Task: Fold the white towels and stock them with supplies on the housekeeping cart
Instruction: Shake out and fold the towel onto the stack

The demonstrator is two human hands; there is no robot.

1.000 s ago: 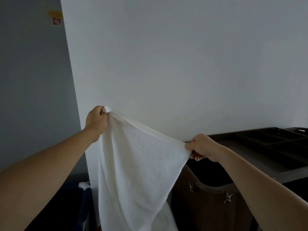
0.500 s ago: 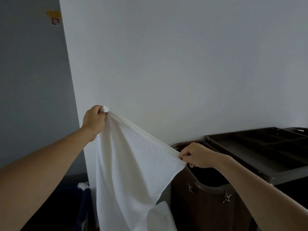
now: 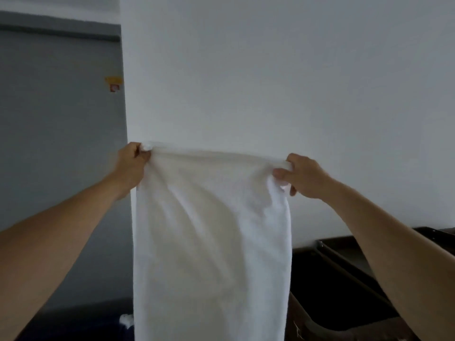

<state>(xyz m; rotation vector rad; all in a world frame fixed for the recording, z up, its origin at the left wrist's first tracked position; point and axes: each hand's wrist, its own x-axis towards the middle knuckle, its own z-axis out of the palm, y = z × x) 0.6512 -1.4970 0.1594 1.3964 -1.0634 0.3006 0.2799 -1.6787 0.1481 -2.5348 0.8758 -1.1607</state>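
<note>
Up high, the left hand (image 3: 131, 166) and right hand (image 3: 301, 177) each pinch a top corner of the soft white cloth towel (image 3: 211, 242), which hangs down between them, beside the dark brown cart (image 3: 344, 279).

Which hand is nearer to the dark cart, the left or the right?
Right. The right hand is above the cart's left end; the left hand is farther left, across the towel.

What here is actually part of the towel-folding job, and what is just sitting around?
Part of the job:
white towel, hanging, gripped at its top corners by the left hand and right hand
housekeeping cart, lower right

Just there:
yellow and red sticker on the grey wall
dark blue thing, lower left
</note>
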